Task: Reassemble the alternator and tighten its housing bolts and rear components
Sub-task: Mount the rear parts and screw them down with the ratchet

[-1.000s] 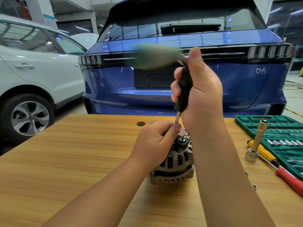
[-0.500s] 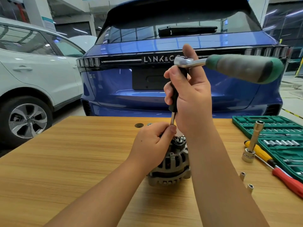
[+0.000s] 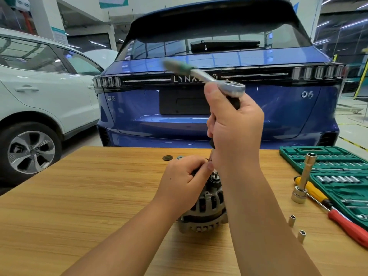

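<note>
Right now the right hand [image 3: 235, 134] is clenched round the black grip of a long driver whose thin shaft runs straight down to the rear of the alternator [image 3: 205, 208], which stands on the bench [image 3: 79, 196] directly beneath that hand. A ratchet [image 3: 232, 87] sits on top of the driver, just above the thumb, its green handle blurred and pointing up and away to the left. The left hand [image 3: 185, 182] lies below and just left of the right one, its fingers pinching the lower end of the shaft against the alternator's top; the tip and the bolt it sits on are hidden by those fingers.

The step in hand looks like running down a rear fastener. To do it well, I would keep the shaft upright and in line with the bolt, letting the left hand steady the tip so it cannot ride off. The right hand should bear down lightly while the ratchet swings, so the tall tool does not lean and tip the alternator, which rests only on its own housing. Short, even strokes seem wiser than long ones, and final tightness is best judged by feel, not force.

Off to the right of the right forearm lie a socket set [image 3: 338, 176], a standing extension bar [image 3: 304, 178], a red-handled screwdriver [image 3: 346, 226] and two loose sockets [image 3: 296, 228].
</note>
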### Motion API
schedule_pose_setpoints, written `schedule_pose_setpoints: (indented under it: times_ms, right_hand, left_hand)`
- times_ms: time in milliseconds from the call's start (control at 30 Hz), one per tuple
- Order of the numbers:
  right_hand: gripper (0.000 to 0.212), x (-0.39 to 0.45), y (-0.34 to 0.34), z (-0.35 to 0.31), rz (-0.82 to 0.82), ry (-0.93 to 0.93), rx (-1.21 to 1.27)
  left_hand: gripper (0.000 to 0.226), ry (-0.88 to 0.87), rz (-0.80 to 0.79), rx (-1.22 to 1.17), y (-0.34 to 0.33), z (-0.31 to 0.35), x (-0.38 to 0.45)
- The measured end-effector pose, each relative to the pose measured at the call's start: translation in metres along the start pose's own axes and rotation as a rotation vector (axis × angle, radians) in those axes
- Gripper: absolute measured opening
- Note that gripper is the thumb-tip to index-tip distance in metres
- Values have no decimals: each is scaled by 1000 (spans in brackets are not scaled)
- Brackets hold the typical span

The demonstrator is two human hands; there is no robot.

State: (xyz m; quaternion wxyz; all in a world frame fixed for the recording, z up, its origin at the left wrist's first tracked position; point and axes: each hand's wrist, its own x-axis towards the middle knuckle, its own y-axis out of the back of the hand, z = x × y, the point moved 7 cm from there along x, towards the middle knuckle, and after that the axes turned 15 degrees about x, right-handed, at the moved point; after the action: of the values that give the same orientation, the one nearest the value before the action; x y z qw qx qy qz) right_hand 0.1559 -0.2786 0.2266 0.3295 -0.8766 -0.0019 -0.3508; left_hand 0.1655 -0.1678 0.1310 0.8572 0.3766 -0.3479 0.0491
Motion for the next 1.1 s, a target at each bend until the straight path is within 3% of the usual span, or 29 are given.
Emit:
schedule_pose_setpoints:
  times_ms: [100, 167, 300, 467, 633, 700, 800, 933, 1033, 1100]
  right_hand:
    - [18, 2, 5, -1, 56, -4, -8]
    - [6, 4, 3, 1, -11, -45, 39]
    - [39, -1, -8, 0, -141, 72, 44]
    - [44, 0, -9, 4, -162, 111, 65]
    - [42, 4, -5, 10, -188, -55, 324]
    - [41, 4, -4, 10, -164, -72, 283]
    - [20, 1, -4, 4, -83, -25, 139]
    - [20, 4, 7, -1, 53, 11, 6]
    - [7, 5, 0, 2, -73, -62, 80]
    - [28, 2, -5, 1, -179, -36, 113]
  left_hand:
    - [48, 5, -8, 18, -1, 0, 0]
    - [49, 25, -3, 46, 0, 0, 1]
    - [49, 51, -7, 64, 1, -1, 1]
    - [42, 57, -3, 74, 0, -2, 0]
    - [52, 21, 7, 36, -1, -1, 0]
    - [53, 17, 3, 20, -1, -1, 0]
    - [45, 16, 2, 0, -1, -2, 0]
    - [40, 11, -6, -21, 0, 0, 0]
    - [41, 26, 0, -3, 1, -1, 0]
    - [42, 35, -1, 0, 1, -1, 0]
